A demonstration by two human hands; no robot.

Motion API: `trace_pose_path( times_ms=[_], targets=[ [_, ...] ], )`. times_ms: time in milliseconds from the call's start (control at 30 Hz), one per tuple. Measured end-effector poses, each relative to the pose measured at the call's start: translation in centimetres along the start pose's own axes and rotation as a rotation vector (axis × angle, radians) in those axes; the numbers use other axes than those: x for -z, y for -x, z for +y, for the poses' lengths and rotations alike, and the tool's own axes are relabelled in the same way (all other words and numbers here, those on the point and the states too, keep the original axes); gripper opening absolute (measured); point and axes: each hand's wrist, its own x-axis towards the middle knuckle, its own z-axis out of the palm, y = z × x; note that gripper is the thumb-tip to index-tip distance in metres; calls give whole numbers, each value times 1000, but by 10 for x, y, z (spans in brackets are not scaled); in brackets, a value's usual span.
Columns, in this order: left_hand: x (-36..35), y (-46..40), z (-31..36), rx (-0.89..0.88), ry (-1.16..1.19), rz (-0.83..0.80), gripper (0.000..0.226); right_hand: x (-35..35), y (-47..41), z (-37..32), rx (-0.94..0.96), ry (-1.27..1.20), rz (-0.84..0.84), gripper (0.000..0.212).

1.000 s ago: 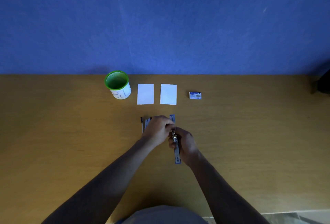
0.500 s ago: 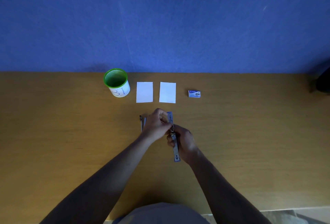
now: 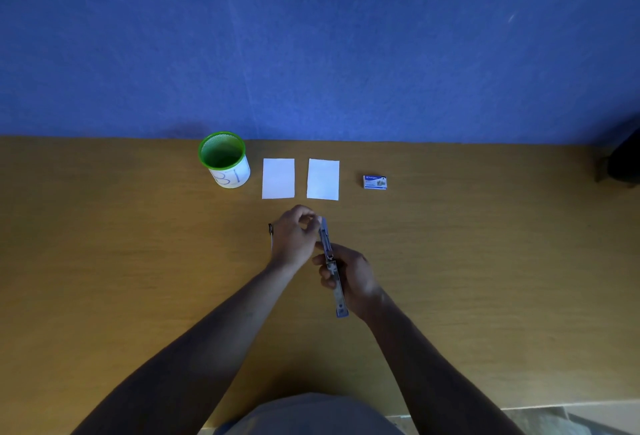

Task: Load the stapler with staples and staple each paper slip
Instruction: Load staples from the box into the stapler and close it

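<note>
A slim grey-blue stapler (image 3: 331, 266), swung open into one long strip, lies lengthwise in front of me above the wooden table. My right hand (image 3: 349, 278) grips its middle and near half from the right side. My left hand (image 3: 294, 235) pinches at the stapler's far end with curled fingers; whether staples sit between the fingertips is too small to tell. A dark thin part (image 3: 270, 230) peeks out behind my left hand. Two white paper slips (image 3: 278, 178) (image 3: 323, 179) lie side by side farther back. A small blue-and-white staple box (image 3: 374, 182) rests to their right.
A green mesh cup with a white label (image 3: 225, 160) stands at the back left, beside the slips. A blue wall closes the table's far edge. A dark object (image 3: 623, 160) sits at the far right edge. The table's near edge (image 3: 519, 403) runs by my body.
My left hand has slid farther along the stapler to its far end, and both hands with the stapler have shifted slightly away from me. The slips, box and cup stay put.
</note>
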Motion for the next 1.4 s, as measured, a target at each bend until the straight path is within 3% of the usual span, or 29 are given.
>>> trace_pose_path(
  times_ms=[133,333,567,733,1033,1133,1267,1400],
  targets=[
    [6,5,6,-203,37,37,10,-1,-3,-3,4,-53,31,24],
    [18,27,1,-547,-10,-239,8,2,-4,-9,89,13,-8,24],
    [15,31,3,-590,-159,-230,15,5,-6,-8,105,13,-16,28],
    [16,22,13,-517,-180,-133,10,1,-7,-6,93,-22,-28,37],
    [12,18,12,-456,-368,-106,11,-5,-4,-7,159,44,-43,31],
    [8,20,11,-400,-320,-104,10,-4,-2,-7,165,57,-43,30],
    [5,22,9,-93,-26,-46,23,-5,-1,-8,158,41,-55,32],
    [5,18,8,287,249,-177,29,-6,1,-7,130,23,-63,35]
  ],
)
